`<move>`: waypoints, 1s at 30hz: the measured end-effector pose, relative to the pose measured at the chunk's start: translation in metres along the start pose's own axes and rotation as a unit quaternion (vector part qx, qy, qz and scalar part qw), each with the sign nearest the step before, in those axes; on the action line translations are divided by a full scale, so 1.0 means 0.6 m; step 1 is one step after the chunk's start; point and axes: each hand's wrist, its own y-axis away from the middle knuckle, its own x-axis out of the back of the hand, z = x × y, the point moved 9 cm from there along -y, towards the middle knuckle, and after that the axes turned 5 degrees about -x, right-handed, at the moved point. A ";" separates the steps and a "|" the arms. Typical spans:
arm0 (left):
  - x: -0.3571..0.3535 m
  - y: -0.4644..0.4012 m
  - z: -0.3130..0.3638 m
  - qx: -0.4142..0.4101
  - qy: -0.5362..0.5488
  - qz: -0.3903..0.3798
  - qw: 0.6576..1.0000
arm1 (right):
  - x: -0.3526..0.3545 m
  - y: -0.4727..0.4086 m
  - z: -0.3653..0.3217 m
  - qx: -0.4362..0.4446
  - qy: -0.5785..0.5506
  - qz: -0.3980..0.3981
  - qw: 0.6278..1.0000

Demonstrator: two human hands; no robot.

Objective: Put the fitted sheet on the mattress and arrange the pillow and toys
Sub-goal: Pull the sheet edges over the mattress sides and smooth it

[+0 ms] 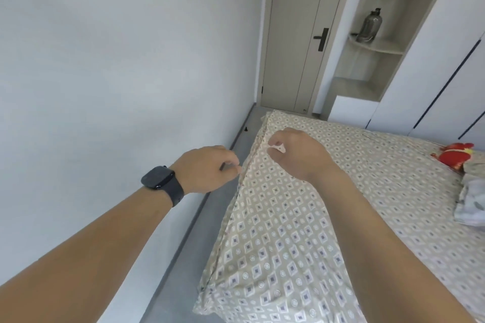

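Observation:
A beige fitted sheet (283,231) with a diamond pattern covers the mattress, which fills the lower right. My left hand (207,169), with a dark watch on its wrist, pinches the sheet's raised left edge. My right hand (296,152) hovers just over the sheet near that same edge, thumb and fingers curved with a small gap between them, and holds nothing that I can see. A red plush toy (455,156) lies on the bed at the far right. Beside it sits a crumpled pale fabric bundle (472,196), possibly the pillow.
A white wall runs along the left, with a narrow strip of grey floor (183,244) between it and the bed. Beyond the bed are a closed beige door (296,34), open corner shelves holding a grey bottle (370,25), and white wardrobe doors (433,73).

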 end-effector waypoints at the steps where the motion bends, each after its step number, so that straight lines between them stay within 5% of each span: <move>1: 0.003 -0.012 -0.009 0.001 0.006 -0.003 1.000 | 0.005 -0.013 0.005 -0.005 -0.002 0.009 1.000; 15: -0.004 -0.427 -0.100 -0.119 0.137 -0.027 0.983 | -0.029 -0.220 0.150 -0.172 0.026 0.064 0.983; 23: -0.121 -0.651 -0.081 -0.228 0.120 -0.191 0.947 | -0.064 -0.243 0.250 -0.375 0.035 0.085 0.923; 30: -0.124 -0.725 0.018 -0.340 0.124 -0.223 0.905 | -0.024 -0.251 0.256 -0.461 0.067 0.106 0.878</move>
